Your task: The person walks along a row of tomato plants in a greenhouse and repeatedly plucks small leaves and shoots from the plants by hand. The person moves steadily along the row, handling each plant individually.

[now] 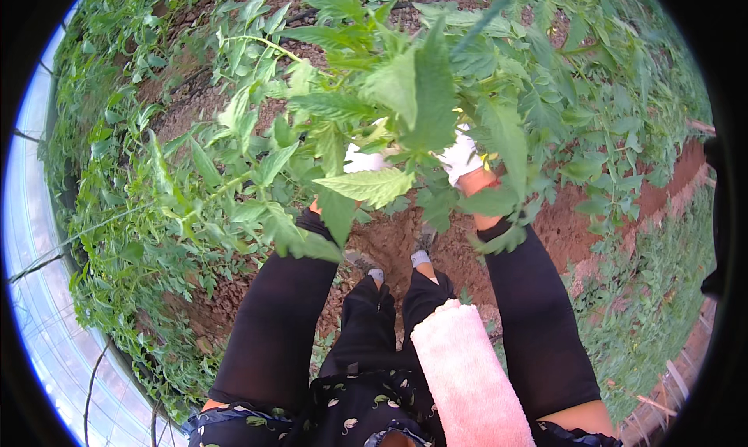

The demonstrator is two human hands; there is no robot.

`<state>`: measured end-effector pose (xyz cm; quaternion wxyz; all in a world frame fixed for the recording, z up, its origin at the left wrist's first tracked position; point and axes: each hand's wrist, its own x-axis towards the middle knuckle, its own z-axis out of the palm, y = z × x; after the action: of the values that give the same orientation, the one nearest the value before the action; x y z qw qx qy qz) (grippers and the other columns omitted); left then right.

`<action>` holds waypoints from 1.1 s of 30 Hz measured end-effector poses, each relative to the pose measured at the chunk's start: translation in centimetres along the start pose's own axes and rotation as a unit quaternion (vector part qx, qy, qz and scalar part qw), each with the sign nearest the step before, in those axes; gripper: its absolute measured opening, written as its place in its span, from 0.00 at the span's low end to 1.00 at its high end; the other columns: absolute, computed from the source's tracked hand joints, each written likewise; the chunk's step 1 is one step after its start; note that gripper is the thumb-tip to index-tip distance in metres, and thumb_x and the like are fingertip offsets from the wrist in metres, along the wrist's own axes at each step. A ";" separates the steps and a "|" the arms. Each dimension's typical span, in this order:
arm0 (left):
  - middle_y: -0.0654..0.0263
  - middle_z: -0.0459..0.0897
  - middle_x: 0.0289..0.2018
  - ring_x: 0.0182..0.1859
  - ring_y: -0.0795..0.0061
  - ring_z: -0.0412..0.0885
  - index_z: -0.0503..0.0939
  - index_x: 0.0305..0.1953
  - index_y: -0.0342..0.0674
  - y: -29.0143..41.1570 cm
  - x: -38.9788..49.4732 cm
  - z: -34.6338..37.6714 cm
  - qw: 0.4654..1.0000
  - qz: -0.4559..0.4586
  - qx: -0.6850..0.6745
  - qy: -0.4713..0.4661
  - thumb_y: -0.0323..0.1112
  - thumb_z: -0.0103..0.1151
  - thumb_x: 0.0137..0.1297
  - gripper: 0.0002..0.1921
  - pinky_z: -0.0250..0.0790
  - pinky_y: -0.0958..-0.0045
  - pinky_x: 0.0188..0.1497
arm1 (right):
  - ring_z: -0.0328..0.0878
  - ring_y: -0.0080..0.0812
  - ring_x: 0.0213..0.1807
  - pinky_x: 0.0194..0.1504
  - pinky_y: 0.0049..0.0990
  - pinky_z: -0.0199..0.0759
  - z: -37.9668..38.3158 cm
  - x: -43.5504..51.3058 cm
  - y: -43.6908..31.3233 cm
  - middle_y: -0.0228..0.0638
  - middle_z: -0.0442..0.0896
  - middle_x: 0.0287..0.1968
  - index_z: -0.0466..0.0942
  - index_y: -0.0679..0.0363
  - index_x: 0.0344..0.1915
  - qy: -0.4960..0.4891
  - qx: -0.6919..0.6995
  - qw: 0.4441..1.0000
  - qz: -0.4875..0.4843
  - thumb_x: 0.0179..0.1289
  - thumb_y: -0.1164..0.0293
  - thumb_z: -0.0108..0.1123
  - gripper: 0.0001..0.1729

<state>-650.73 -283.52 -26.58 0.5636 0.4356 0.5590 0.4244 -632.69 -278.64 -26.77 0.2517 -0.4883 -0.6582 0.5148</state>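
A leafy tomato plant (435, 91) rises close to the camera, its foliage spreading over both hands. My left hand (363, 159), in a white glove, reaches in among the leaves left of the plant's middle; its fingers are mostly covered. On the other side, my white-gloved right hand (460, 158) is partly visible beside the stem area, near small yellow spots that look like flowers. Leaves hide the fingertips of both hands, so what they touch or hold does not show. A blurred green twine (489, 16) slants down into the top of the plant.
Tomato rows (128, 225) crowd the left, beside clear plastic greenhouse sheeting (41, 342). Brown soil (388, 234) lies around my feet. More plants (643, 312) grow at right. A pink towel (467, 371) hangs from me at the lower middle.
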 end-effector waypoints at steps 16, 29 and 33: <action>0.64 0.82 0.31 0.34 0.70 0.81 0.78 0.42 0.34 -2.4 0.0 -2.4 0.991 0.065 0.119 0.000 0.28 0.49 0.64 0.09 0.73 0.70 0.37 | 0.77 0.31 0.40 0.40 0.25 0.75 -1.8 3.2 0.7 0.37 0.79 0.45 0.74 0.62 0.50 -0.154 0.038 0.986 -0.047 0.69 0.69 0.46 0.14; 0.61 0.79 0.35 0.34 0.71 0.77 0.73 0.49 0.33 -3.7 4.6 -2.4 0.997 0.004 -0.048 -0.058 0.35 0.49 0.67 0.14 0.71 0.71 0.37 | 0.75 0.36 0.44 0.46 0.30 0.72 8.8 -5.1 -3.0 0.39 0.78 0.48 0.74 0.61 0.51 0.149 0.043 0.988 0.000 0.66 0.71 0.47 0.15; 0.62 0.78 0.31 0.29 0.75 0.76 0.71 0.50 0.29 -5.0 5.3 -2.6 0.976 0.165 0.111 -0.086 0.30 0.52 0.65 0.15 0.70 0.76 0.31 | 0.75 0.38 0.46 0.48 0.32 0.70 12.1 -5.4 -2.8 0.39 0.77 0.49 0.74 0.60 0.51 0.176 0.017 0.984 -0.011 0.64 0.72 0.48 0.16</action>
<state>-653.25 -279.65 -32.81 0.4796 0.6167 0.4727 0.4077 -641.69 -288.75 -27.39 0.3778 -0.5600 -0.5996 0.4292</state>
